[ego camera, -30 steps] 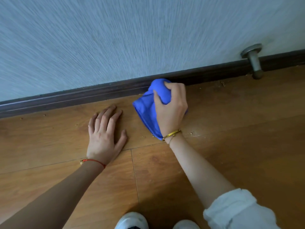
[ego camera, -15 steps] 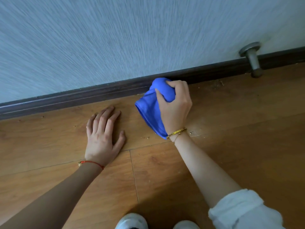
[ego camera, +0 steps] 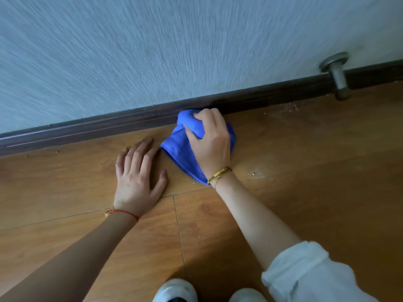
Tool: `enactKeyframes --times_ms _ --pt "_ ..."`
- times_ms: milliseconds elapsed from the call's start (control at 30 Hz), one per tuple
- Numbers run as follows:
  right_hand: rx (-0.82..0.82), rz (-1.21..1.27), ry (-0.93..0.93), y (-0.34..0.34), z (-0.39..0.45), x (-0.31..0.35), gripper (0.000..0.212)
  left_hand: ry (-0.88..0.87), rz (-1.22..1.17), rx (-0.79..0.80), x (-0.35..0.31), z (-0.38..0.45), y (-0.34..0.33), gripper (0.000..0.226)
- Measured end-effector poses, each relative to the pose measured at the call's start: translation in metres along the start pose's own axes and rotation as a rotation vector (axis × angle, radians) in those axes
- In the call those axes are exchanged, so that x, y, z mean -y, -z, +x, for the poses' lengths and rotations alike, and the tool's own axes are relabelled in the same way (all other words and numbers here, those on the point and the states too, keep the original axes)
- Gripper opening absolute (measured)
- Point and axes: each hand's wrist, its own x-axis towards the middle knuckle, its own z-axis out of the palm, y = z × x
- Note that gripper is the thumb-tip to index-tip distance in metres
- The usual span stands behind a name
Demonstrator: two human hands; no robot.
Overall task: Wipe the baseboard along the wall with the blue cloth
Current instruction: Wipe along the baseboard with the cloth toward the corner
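A dark brown baseboard (ego camera: 109, 125) runs along the foot of the pale textured wall, rising from left to right. My right hand (ego camera: 209, 144) grips a bunched blue cloth (ego camera: 181, 149), and the cloth's top touches the baseboard near the middle of the view. The rest of the cloth hangs down to the wooden floor under my wrist. My left hand (ego camera: 137, 177) rests flat on the floor just left of the cloth, fingers spread toward the wall.
A metal door stopper (ego camera: 337, 75) sticks out from the wall at the right, over the baseboard. Crumbs and dust (ego camera: 255, 173) lie on the wooden floor (ego camera: 316, 171) near the cloth and by the stopper. My white shoes (ego camera: 174, 290) show at the bottom edge.
My right hand has slid the cloth a little to the left along the baseboard and pressed closer to it. My left hand has stayed flat on the floor.
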Motion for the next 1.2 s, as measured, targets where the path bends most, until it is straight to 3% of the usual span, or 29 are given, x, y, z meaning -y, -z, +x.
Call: enactKeyframes --times_ms 167,400,600,667,733,833,900,1000,1200 --pt "-0.295 -0.048 -0.329 0.034 0.014 -0.036 0.016 0.01 -0.003 0.017 -0.003 0.0 0.003 0.059" --pt "-0.03 0.028 -0.026 -0.003 0.001 0.012 0.016 -0.003 0.007 -0.008 -0.001 0.0 0.0 0.058" --pt "-0.293 0.009 -0.296 0.032 0.015 -0.025 0.016 0.016 -0.005 0.014 -0.001 0.0 0.003 0.059" --pt "-0.314 0.001 -0.34 0.036 0.016 -0.03 0.018 0.017 -0.003 0.014 -0.002 0.0 0.003 0.059" --pt "-0.257 0.006 -0.3 0.028 0.014 -0.024 0.02 0.012 -0.001 0.014 -0.002 0.001 0.002 0.059" --pt "0.012 -0.001 -0.09 0.01 0.004 -0.004 0.019 0.014 -0.007 0.007 -0.002 0.0 0.001 0.058" --pt "0.114 -0.005 -0.046 0.006 0.002 0.0 0.018 0.018 -0.012 0.004 -0.003 0.0 0.001 0.058" --pt "0.139 -0.008 -0.089 0.024 0.001 -0.005 0.018 0.013 -0.023 0.003 -0.003 0.0 0.003 0.057" --pt "0.039 -0.033 -0.207 0.087 -0.01 -0.016 0.028 0.023 -0.054 0.047 -0.01 0.004 0.011 0.054"
